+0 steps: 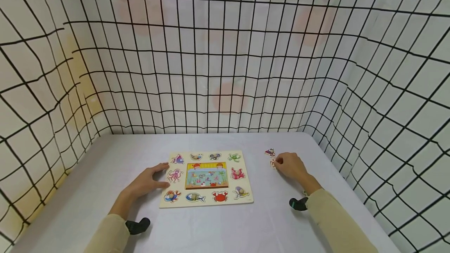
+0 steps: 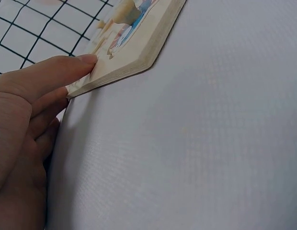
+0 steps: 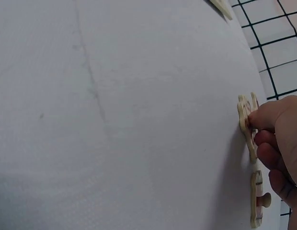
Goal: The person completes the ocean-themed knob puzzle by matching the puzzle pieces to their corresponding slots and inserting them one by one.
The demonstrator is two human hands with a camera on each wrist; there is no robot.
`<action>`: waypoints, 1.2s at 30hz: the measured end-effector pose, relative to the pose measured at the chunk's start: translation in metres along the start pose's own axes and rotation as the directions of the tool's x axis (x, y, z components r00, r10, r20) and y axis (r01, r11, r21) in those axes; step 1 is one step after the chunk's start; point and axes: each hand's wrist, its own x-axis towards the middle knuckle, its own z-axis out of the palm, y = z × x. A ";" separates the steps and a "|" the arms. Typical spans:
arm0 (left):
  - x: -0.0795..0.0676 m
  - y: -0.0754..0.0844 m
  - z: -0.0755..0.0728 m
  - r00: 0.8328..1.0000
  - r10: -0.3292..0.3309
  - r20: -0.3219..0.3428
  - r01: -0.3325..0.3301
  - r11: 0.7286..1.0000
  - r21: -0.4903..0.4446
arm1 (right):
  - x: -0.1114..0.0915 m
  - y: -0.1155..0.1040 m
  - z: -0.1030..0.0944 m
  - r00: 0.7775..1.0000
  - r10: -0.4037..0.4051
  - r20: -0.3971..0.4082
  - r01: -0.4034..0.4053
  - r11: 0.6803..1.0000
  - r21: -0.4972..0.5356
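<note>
A wooden peg puzzle board (image 1: 207, 203) with sea animals around a fish-tank picture (image 1: 206, 177) lies on the table. My left hand (image 1: 149, 180) rests at its left edge, thumb and index finger spread apart; in the left wrist view the thumb (image 2: 67, 69) touches the board's top near a corner. To the right of the board, my right hand (image 1: 290, 165) pinches a puzzle piece (image 1: 272, 162) with a pale wooden edge (image 3: 246, 127), partly hidden by the fingers. Just beyond it lies a dark and red piece (image 1: 270, 152).
Beside the pinched piece, the right wrist view shows another piece with a round knob (image 3: 264, 200). The board's corner (image 3: 221, 8) shows at the top there. Black netting (image 1: 207, 65) over white cloth surrounds the table's back and sides. Dark wrist devices (image 1: 138, 226) sit at both sleeves.
</note>
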 end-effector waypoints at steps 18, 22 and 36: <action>-0.001 0.002 -0.001 1.000 0.002 -0.001 -0.002 1.000 0.025 | 0.019 -0.033 -0.003 0.998 -0.060 0.002 0.059 0.988 0.144; -0.001 0.001 0.001 1.000 -0.005 -0.001 0.005 1.000 0.013 | 0.024 -0.052 0.000 0.997 -0.065 0.031 0.059 0.987 0.152; 0.001 0.000 0.001 1.000 0.005 0.005 -0.005 1.000 0.023 | 0.037 -0.123 0.016 0.976 -0.210 0.055 0.200 0.969 0.147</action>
